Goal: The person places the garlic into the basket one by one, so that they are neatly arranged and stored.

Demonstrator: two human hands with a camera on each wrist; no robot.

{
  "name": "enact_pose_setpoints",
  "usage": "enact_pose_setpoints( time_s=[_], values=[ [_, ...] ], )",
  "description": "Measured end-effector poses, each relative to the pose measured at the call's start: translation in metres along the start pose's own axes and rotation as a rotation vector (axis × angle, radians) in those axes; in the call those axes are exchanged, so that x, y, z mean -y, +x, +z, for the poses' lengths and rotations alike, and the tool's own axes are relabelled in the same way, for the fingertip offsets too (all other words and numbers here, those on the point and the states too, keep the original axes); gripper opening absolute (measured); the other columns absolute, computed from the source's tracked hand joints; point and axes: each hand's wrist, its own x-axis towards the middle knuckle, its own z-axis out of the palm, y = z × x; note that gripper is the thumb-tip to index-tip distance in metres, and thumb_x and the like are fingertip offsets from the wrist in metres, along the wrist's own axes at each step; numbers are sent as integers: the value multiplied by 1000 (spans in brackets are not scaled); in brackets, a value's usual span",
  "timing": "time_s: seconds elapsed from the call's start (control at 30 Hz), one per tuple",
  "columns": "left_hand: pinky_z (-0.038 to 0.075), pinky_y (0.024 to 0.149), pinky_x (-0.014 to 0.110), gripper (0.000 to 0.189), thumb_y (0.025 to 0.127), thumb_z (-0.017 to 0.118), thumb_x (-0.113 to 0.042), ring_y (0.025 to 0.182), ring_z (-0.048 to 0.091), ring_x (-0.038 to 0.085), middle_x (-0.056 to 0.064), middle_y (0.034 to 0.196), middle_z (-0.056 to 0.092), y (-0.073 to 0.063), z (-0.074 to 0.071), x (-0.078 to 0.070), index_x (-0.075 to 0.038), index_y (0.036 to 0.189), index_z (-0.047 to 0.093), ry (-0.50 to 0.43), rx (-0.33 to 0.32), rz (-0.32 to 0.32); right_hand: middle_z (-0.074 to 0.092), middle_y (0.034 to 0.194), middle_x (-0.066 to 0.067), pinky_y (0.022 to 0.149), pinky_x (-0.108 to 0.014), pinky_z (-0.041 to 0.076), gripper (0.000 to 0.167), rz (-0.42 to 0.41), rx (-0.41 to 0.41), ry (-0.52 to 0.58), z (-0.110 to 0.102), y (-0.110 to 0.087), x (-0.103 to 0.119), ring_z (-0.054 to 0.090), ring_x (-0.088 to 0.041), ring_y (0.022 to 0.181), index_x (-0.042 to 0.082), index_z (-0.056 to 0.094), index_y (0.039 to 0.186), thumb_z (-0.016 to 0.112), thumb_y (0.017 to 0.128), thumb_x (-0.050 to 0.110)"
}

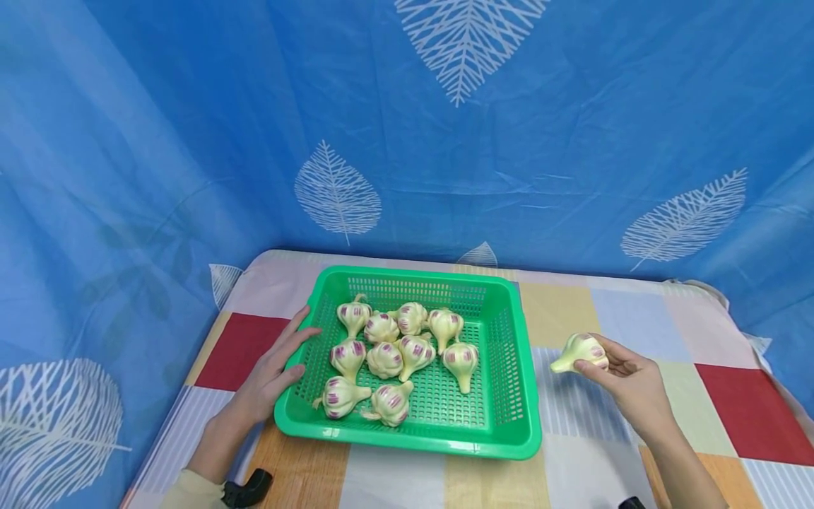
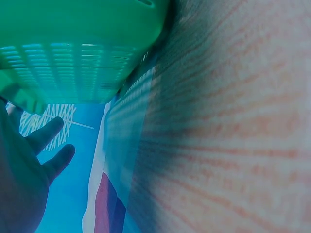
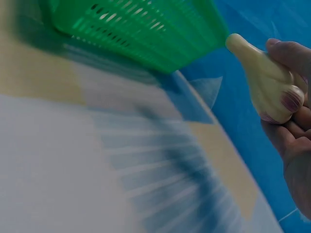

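Note:
A garlic bulb (image 1: 581, 352), pale with purple streaks, is pinched between the thumb and fingers of my right hand (image 1: 626, 382), to the right of the green basket (image 1: 439, 445). The right wrist view shows the same garlic bulb (image 3: 272, 82) held above the cloth, its stem toward the basket. My left hand (image 1: 270, 375) is at the basket's left side with fingers spread and nearly straight; the thumb and fingertips reach the rim. Inside the basket lie several more garlic bulbs (image 1: 384, 360), mostly in its left and middle part. The left wrist view shows the left hand (image 2: 24, 170) beside the basket wall.
A patchwork-patterned cloth (image 1: 394, 481) covers the table under the basket. Blue curtain (image 1: 540, 141) with white leaf prints hangs behind and at the sides, close to the table's back edge. A black strap piece (image 1: 249, 488) sits at the left wrist.

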Motion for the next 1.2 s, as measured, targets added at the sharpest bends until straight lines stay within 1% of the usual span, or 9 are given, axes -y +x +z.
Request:
enact_pose_setpoints(
  time_s=[0.1, 0.27, 0.37, 0.47, 0.63, 0.77, 0.93, 1.07, 1.2],
  values=[
    [52, 95, 43, 60, 91, 57, -14, 148, 23, 25, 2, 167, 18, 0, 0, 0, -12, 150, 47, -2, -2, -4, 71, 99, 16, 68, -17, 54, 53, -15, 4, -26, -9, 3, 16, 67, -4, 82, -1, 59, 139, 77, 91, 12],
    [53, 93, 45, 59, 91, 56, -16, 147, 23, 28, 2, 167, 18, 1, 1, 1, -10, 148, 47, 11, -3, -6, 71, 97, 14, 69, -16, 54, 50, -24, 2, -24, -22, 5, 44, 68, -4, 80, 6, 60, 140, 75, 92, 11],
    [53, 92, 47, 58, 91, 56, -17, 147, 24, 29, 3, 167, 18, 1, 2, 2, -9, 148, 48, 19, -6, -4, 71, 100, 14, 69, -16, 54, 49, -38, 22, -23, -26, 6, 57, 69, -4, 82, 9, 61, 140, 75, 92, 10],
    [53, 92, 48, 58, 91, 56, -17, 147, 24, 30, 3, 167, 18, 0, 2, 2, -10, 148, 48, 20, -5, -9, 71, 105, 16, 69, -17, 54, 49, -57, 44, -32, -24, 5, 65, 69, -5, 83, 8, 61, 140, 74, 92, 9],
    [52, 93, 52, 58, 91, 56, -17, 148, 23, 29, 2, 167, 18, 0, 3, 2, -12, 148, 48, 14, -10, -7, 72, 106, 14, 69, -19, 55, 48, -91, 84, -25, -18, 4, 72, 69, -6, 85, 7, 63, 138, 74, 92, 7],
    [51, 94, 54, 58, 91, 55, -16, 148, 23, 28, 2, 167, 18, 0, 3, 2, -13, 148, 48, 7, -11, -2, 72, 107, 12, 70, -20, 55, 48, -105, 135, -37, -10, 5, 78, 69, -8, 86, 5, 62, 137, 75, 91, 9],
    [50, 95, 55, 59, 90, 55, -16, 148, 23, 28, 2, 167, 17, 0, 3, 2, -13, 149, 48, 4, -8, 4, 70, 115, 10, 72, -23, 57, 49, -121, 231, -28, 6, 7, 85, 69, -11, 90, 0, 61, 136, 77, 91, 12],
    [50, 94, 55, 58, 91, 55, -16, 148, 23, 28, 1, 167, 17, 0, 3, 2, -13, 148, 48, 5, -7, 1, 69, 120, -1, 75, -27, 58, 49, -145, 320, -15, 21, 10, 91, 70, -14, 94, 1, 62, 135, 77, 90, 13],
    [51, 93, 53, 58, 91, 55, -17, 148, 23, 28, 1, 167, 18, 0, 2, 3, -11, 148, 48, 9, -10, -4, 66, 127, -14, 77, -31, 58, 49, -146, 423, -2, 36, 14, 95, 71, -17, 98, 3, 63, 135, 78, 90, 16]
  ],
)
